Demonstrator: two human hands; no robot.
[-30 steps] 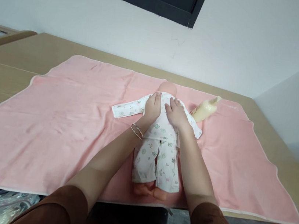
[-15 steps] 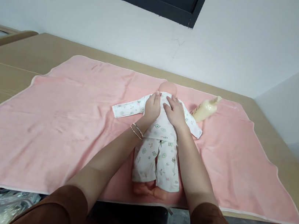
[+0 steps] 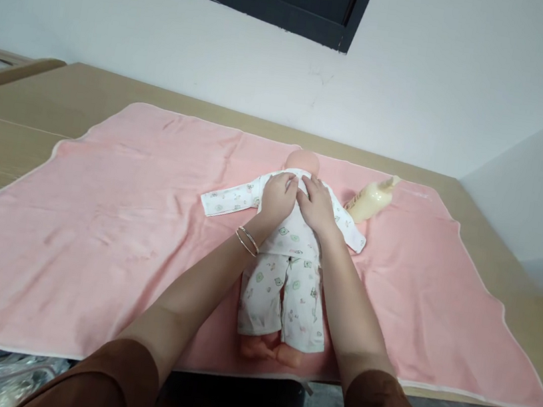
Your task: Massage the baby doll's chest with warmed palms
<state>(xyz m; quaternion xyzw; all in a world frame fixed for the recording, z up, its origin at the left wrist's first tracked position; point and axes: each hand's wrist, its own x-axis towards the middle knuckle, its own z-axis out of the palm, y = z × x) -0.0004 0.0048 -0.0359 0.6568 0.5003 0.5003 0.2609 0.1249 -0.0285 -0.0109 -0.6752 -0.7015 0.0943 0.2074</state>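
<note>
A baby doll [image 3: 293, 233] in a white patterned top and trousers lies lengthwise on a pink blanket [image 3: 112, 221]. Its smooth bald head [image 3: 302, 161] points away from me and no face shows; the bare feet are near the front edge. My left hand [image 3: 279, 196] rests on the left of the doll's upper torso, fingers lying over the cloth. On the right of the torso lies my right hand [image 3: 316, 203], its fingers spread. Both hands touch the top near the neck, side by side, and neither grips anything. The doll's sleeves stretch out to both sides.
A pale yellow pump bottle [image 3: 372, 199] lies tilted on the blanket beside the doll's right-hand sleeve. The wooden table [image 3: 101, 82] meets a white wall with a dark window frame [image 3: 279, 2]. Clear plastic bags [image 3: 18, 383] are below the table at the left.
The fingers of my left hand have come down flatter and inward on the doll's top. My right hand's fingers have drawn slightly closer to the left hand. The doll stays in place.
</note>
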